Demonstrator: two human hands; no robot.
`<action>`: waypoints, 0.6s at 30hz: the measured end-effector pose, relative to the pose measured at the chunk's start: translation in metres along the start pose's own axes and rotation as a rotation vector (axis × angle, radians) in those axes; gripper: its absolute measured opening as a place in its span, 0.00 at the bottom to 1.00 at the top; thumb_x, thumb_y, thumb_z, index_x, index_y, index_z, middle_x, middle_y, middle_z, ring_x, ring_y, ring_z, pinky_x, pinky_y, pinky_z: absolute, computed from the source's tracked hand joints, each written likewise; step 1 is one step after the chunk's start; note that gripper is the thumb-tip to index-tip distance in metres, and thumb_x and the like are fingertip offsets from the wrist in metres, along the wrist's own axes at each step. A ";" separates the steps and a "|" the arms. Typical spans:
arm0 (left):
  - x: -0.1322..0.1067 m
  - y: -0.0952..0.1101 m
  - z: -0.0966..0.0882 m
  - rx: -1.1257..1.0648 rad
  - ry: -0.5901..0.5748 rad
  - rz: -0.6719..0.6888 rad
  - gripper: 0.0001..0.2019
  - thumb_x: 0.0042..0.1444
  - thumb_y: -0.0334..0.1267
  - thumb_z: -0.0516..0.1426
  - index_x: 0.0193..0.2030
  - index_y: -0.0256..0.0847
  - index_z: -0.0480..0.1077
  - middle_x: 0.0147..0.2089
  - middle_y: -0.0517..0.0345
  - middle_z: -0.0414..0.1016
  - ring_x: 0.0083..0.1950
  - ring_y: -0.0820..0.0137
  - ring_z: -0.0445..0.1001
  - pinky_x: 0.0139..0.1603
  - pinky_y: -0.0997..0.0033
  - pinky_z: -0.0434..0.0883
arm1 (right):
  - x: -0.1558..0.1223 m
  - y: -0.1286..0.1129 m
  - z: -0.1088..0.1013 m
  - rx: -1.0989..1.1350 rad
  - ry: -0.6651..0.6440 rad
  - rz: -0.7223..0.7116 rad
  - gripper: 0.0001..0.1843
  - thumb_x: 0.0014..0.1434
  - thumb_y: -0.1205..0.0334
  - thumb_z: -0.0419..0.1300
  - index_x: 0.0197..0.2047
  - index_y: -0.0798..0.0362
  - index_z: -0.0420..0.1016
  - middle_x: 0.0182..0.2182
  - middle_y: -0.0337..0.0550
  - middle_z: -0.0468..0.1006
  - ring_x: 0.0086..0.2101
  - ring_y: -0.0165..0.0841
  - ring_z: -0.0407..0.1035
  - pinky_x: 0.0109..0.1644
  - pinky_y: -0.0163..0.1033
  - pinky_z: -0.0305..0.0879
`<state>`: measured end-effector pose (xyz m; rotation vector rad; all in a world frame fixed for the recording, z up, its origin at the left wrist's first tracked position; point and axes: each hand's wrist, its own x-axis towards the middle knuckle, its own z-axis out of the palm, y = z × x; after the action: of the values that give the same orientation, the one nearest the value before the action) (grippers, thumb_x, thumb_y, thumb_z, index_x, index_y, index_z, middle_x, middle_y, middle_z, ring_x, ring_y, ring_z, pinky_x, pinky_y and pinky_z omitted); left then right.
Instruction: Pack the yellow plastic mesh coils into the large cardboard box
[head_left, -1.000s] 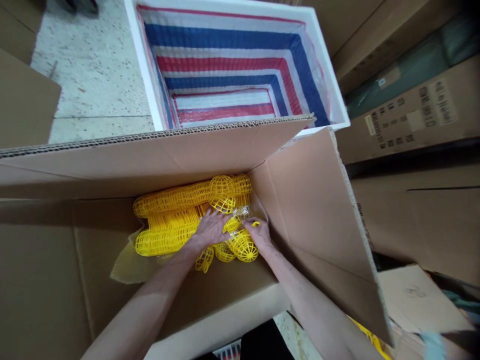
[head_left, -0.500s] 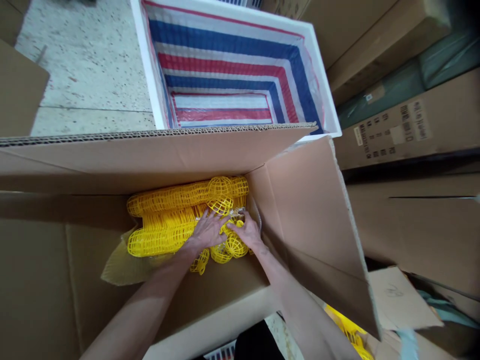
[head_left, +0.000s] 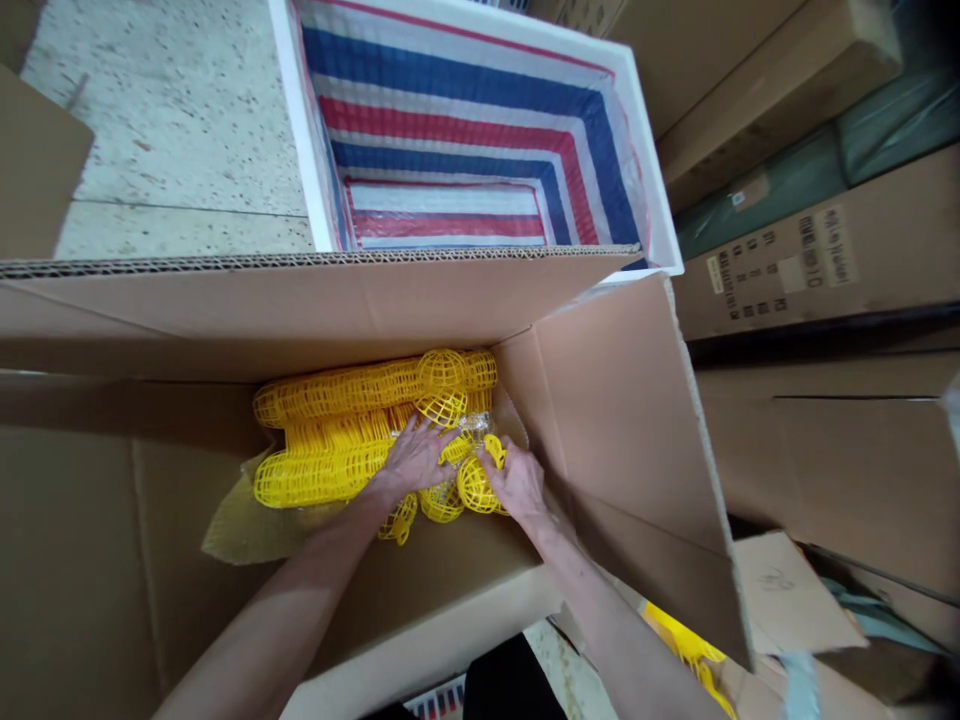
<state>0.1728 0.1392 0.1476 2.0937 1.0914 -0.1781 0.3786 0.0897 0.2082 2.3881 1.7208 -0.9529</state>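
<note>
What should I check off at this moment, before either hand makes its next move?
1. Left hand inside the cardboard box: ok.
2. Right hand at a yellow tab: ok.
3. Right hand closed firmly on it: cannot tell.
4. Stacked yellow mesh pieces in rows: ok.
5. Loose yellow mesh pieces aligned with those rows: not ok, jumbled.
6. Gap between box and striped-lined bin: cannot tell, cardboard hides it.

Head view: a single head-worn camera looks forward and steeply down into the open cardboard box (head_left: 607,410) from close above its near side, its field reaching the striped bin (head_left: 450,125) beyond.
</note>
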 end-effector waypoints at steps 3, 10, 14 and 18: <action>0.000 0.001 0.000 0.005 -0.012 -0.005 0.35 0.61 0.51 0.58 0.73 0.42 0.67 0.71 0.40 0.74 0.76 0.42 0.64 0.78 0.33 0.54 | 0.008 -0.024 -0.007 -0.154 0.155 0.092 0.24 0.73 0.45 0.50 0.53 0.55 0.77 0.41 0.62 0.85 0.39 0.48 0.79 0.42 0.45 0.65; -0.003 -0.002 0.002 -0.003 0.022 0.002 0.36 0.57 0.47 0.60 0.73 0.45 0.65 0.67 0.43 0.78 0.73 0.42 0.69 0.77 0.32 0.55 | 0.053 -0.047 0.002 -0.145 0.249 0.120 0.14 0.74 0.54 0.52 0.55 0.50 0.72 0.45 0.57 0.82 0.45 0.47 0.77 0.46 0.46 0.66; -0.005 -0.003 0.001 0.006 0.032 0.016 0.33 0.58 0.46 0.60 0.71 0.44 0.68 0.69 0.42 0.76 0.70 0.43 0.71 0.76 0.34 0.57 | 0.065 -0.050 0.016 -0.193 0.205 0.048 0.15 0.67 0.61 0.62 0.56 0.50 0.72 0.48 0.59 0.81 0.51 0.49 0.75 0.52 0.48 0.68; -0.009 -0.004 0.003 -0.018 0.059 -0.017 0.35 0.59 0.48 0.60 0.73 0.43 0.65 0.68 0.41 0.77 0.69 0.44 0.72 0.75 0.37 0.59 | 0.075 -0.049 0.027 -0.175 0.077 0.060 0.19 0.64 0.56 0.67 0.56 0.52 0.75 0.46 0.62 0.84 0.53 0.51 0.76 0.55 0.51 0.69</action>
<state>0.1647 0.1327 0.1473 2.0862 1.1423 -0.1150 0.3385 0.1615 0.1634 2.3768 1.6694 -0.6809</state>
